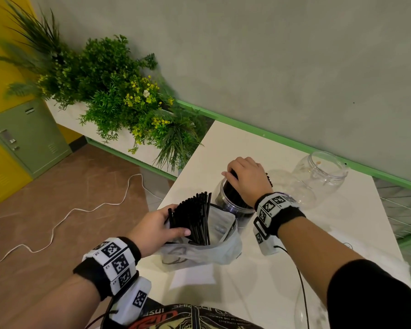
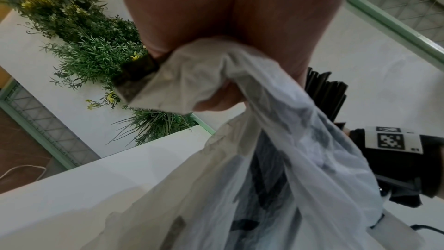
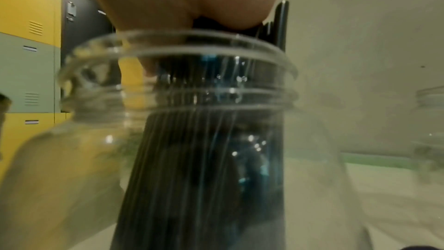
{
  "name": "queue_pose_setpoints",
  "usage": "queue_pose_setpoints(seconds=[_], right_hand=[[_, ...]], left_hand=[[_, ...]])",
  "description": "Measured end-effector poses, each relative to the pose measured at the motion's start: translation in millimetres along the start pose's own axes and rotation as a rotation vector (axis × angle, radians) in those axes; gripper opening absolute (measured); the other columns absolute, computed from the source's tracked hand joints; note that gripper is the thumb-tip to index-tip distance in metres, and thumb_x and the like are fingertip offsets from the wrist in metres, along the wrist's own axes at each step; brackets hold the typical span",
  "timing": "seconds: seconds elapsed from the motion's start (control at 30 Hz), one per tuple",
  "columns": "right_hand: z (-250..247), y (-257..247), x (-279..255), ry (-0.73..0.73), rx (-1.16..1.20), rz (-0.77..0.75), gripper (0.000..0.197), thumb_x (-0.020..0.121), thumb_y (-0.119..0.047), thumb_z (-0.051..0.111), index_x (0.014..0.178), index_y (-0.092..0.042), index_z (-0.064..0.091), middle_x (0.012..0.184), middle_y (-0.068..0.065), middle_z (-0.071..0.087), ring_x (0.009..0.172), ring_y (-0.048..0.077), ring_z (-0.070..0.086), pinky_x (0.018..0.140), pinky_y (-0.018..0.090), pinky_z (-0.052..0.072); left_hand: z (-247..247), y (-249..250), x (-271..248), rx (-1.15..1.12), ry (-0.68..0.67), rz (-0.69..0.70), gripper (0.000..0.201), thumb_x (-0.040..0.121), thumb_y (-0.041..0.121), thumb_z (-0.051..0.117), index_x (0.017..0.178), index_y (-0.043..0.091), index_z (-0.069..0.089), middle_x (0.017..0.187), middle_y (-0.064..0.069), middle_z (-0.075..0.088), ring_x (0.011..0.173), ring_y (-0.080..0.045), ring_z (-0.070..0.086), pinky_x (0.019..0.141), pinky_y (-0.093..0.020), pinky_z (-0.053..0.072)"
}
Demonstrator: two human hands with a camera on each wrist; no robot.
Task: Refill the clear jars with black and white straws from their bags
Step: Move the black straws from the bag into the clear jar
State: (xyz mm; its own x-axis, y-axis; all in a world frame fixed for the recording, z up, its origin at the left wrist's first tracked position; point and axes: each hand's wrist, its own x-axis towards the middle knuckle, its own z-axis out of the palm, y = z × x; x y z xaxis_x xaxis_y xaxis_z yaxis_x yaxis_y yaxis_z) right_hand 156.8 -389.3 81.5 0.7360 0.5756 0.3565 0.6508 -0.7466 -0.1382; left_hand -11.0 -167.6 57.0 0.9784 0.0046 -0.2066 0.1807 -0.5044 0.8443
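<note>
A clear jar stands on the white table with a bundle of black straws inside it. My right hand is over the jar mouth, its fingers curled round the tops of those straws. Nearer me a translucent plastic bag holds more black straws that fan out of its top. My left hand grips the bag's rim and the straws at its left side; in the left wrist view the bag is bunched under the fingers. An empty clear jar stands at the back right.
A planter of green plants runs along the table's left end. A green rail and a grey wall back the table. A white cable lies on the brown floor at left. A black cable crosses the table near my right forearm.
</note>
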Motion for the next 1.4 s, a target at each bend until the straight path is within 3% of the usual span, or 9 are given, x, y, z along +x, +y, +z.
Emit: queue_pose_setpoints(seconds=[0.17, 0.33, 0.47, 0.63, 0.83, 1.0, 1.17, 1.3, 1.4], right_hand=[[-0.4, -8.4, 8.4, 0.146, 0.039, -0.089, 0.03, 0.095, -0.04, 0.045, 0.085, -0.015, 0.059, 0.088, -0.001, 0.057, 0.083, 0.024, 0.046, 0.07, 0.04, 0.042], [-6.1, 1.2, 13.0, -0.113, -0.148, 0.075, 0.03, 0.096, -0.044, 0.046, 0.106, -0.019, 0.059, 0.111, 0.001, 0.056, 0.109, 0.026, 0.047, 0.09, 0.041, 0.035], [-17.2, 3.5, 8.8, 0.011, -0.02, 0.107, 0.045, 0.094, -0.049, 0.05, 0.129, -0.021, 0.049, 0.13, 0.003, 0.047, 0.119, 0.026, 0.044, 0.097, 0.042, 0.036], [-32.4, 17.6, -26.8, 0.245, 0.281, 0.286, 0.07, 0.083, -0.064, 0.054, 0.136, -0.021, 0.041, 0.139, 0.002, 0.038, 0.128, 0.019, 0.034, 0.108, 0.036, 0.029], [-14.4, 27.6, -60.8, 0.029, 0.563, 0.401, 0.102, 0.065, -0.059, 0.072, 0.147, -0.022, 0.025, 0.15, -0.001, 0.022, 0.137, 0.011, 0.025, 0.113, 0.029, 0.024], [-1.0, 26.7, -52.3, 0.145, 0.755, 0.577, 0.117, 0.058, -0.045, 0.086, 0.149, -0.025, 0.016, 0.152, -0.002, 0.028, 0.139, 0.015, 0.029, 0.112, 0.029, 0.025], [-1.1, 20.5, -34.9, 0.104, 0.75, 0.532, 0.107, 0.061, -0.037, 0.089, 0.146, -0.028, 0.026, 0.141, -0.007, 0.044, 0.128, 0.008, 0.04, 0.103, 0.023, 0.029], [-2.0, 14.5, -31.8, 0.102, 0.621, 0.485, 0.079, 0.061, -0.037, 0.089, 0.128, -0.02, 0.05, 0.118, -0.005, 0.052, 0.109, 0.01, 0.048, 0.1, 0.029, 0.042], [-1.3, 9.0, -31.0, 0.156, 0.561, 0.439, 0.067, 0.06, -0.037, 0.089, 0.115, -0.014, 0.058, 0.107, -0.003, 0.052, 0.098, 0.01, 0.051, 0.09, 0.022, 0.043]], left_hand=[[-0.4, -2.2, -0.1, 0.014, 0.012, -0.005, 0.06, 0.073, 0.037, 0.079, 0.126, 0.024, 0.055, 0.111, 0.011, 0.068, 0.104, -0.005, 0.061, 0.094, -0.029, 0.048], [1.1, -4.7, 0.5, 0.017, 0.004, -0.015, 0.066, 0.072, 0.04, 0.078, 0.13, 0.022, 0.052, 0.112, 0.011, 0.067, 0.105, -0.005, 0.061, 0.096, -0.031, 0.047], [3.1, -3.8, -0.3, 0.03, -0.001, -0.012, 0.069, 0.072, 0.042, 0.078, 0.133, 0.023, 0.05, 0.117, 0.01, 0.065, 0.11, -0.007, 0.059, 0.098, -0.031, 0.046], [3.3, -4.0, -2.9, 0.014, 0.012, -0.009, 0.065, 0.073, 0.039, 0.078, 0.131, 0.023, 0.052, 0.114, 0.012, 0.066, 0.106, -0.004, 0.06, 0.093, -0.025, 0.047], [4.8, -4.4, -4.1, 0.002, 0.01, 0.011, 0.054, 0.073, 0.037, 0.079, 0.121, 0.027, 0.057, 0.105, 0.015, 0.069, 0.1, -0.002, 0.062, 0.085, -0.022, 0.047], [5.7, -1.3, -6.9, -0.016, 0.006, 0.009, 0.048, 0.074, 0.032, 0.079, 0.117, 0.026, 0.058, 0.097, 0.013, 0.072, 0.085, 0.004, 0.066, 0.073, -0.01, 0.045], [3.5, -0.2, -9.8, -0.004, 0.011, 0.012, 0.048, 0.074, 0.033, 0.079, 0.117, 0.028, 0.058, 0.099, 0.016, 0.07, 0.087, 0.007, 0.064, 0.076, -0.011, 0.046], [2.6, -2.1, -9.6, -0.006, 0.009, 0.007, 0.048, 0.074, 0.033, 0.079, 0.118, 0.029, 0.059, 0.1, 0.015, 0.071, 0.09, 0.006, 0.064, 0.08, -0.015, 0.048], [3.7, -3.8, -7.9, -0.013, 0.007, 0.002, 0.048, 0.074, 0.034, 0.079, 0.117, 0.03, 0.059, 0.102, 0.016, 0.07, 0.094, 0.004, 0.063, 0.087, -0.023, 0.049]])
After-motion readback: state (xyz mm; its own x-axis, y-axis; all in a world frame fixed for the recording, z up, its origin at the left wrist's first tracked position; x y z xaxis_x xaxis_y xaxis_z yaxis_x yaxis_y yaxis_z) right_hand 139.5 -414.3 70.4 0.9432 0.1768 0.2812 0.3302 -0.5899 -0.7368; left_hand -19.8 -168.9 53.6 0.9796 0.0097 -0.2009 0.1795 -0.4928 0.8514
